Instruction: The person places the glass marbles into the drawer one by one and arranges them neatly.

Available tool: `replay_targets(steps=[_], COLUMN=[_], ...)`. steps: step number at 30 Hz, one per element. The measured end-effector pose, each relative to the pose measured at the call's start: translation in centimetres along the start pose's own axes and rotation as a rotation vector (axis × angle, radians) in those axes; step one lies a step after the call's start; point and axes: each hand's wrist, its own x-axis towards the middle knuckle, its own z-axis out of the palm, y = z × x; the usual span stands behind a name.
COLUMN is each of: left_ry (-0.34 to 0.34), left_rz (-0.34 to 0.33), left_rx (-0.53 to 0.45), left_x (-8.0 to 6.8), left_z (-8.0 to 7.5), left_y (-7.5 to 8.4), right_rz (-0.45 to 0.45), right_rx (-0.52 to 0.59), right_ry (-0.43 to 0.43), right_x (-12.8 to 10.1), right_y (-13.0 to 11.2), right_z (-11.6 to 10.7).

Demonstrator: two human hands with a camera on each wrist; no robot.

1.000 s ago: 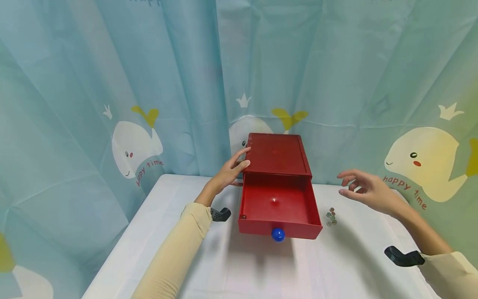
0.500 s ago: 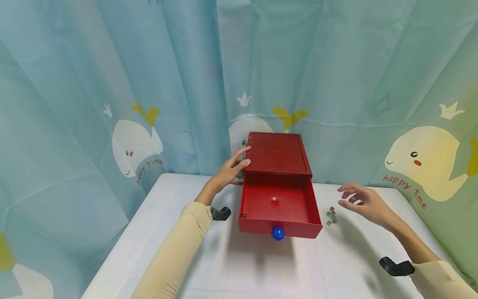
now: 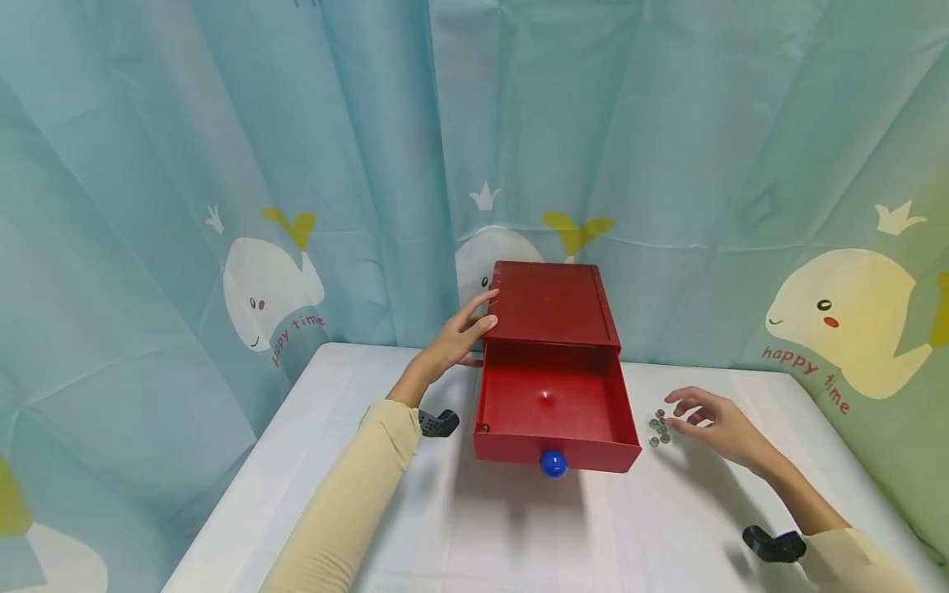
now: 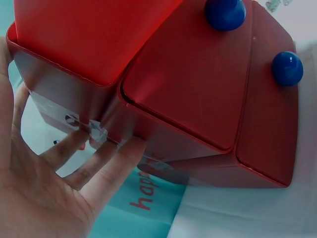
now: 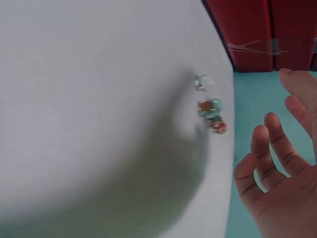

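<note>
Lowered since the earlier frame, my right hand [image 3: 717,422] hovers near the glass marbles [image 3: 659,425], fingers loosely bent and holding nothing. These lie on the white table [image 3: 385,527], right of the red cabinet [image 3: 554,303], whose top drawer [image 3: 549,403] stands pulled out, a small round piece [image 3: 483,428] in its near left corner. My left hand [image 3: 448,344], fingers spread, touches the cabinet's left side.

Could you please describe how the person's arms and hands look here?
The left hand and right hand are bare. The left sleeve and right sleeve are pale yellow; a bent black device shows beside the left one, another beside the right.
</note>
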Motion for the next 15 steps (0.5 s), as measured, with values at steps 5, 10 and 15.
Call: replay_targets(steps=[5, 10, 15], left_ry=[-0.001, -0.007, -0.008], left_rz=[-0.001, 0.001, 0.001], left_rx=[0.0, 0.002, 0.006], left_x=[-0.1, -0.1, -0.1], left_z=[0.0, 0.0, 0.0], left_y=[0.1, 0.1, 0.1], right_rz=[0.038, 0.081, 0.115], right_rx=[0.021, -0.03, -0.067], right_ry=[-0.01, -0.006, 0.013], right_x=[-0.5, -0.9, -1.0], right_y=[0.8, 1.0, 1.3], right_z=[0.9, 1.7, 2.3])
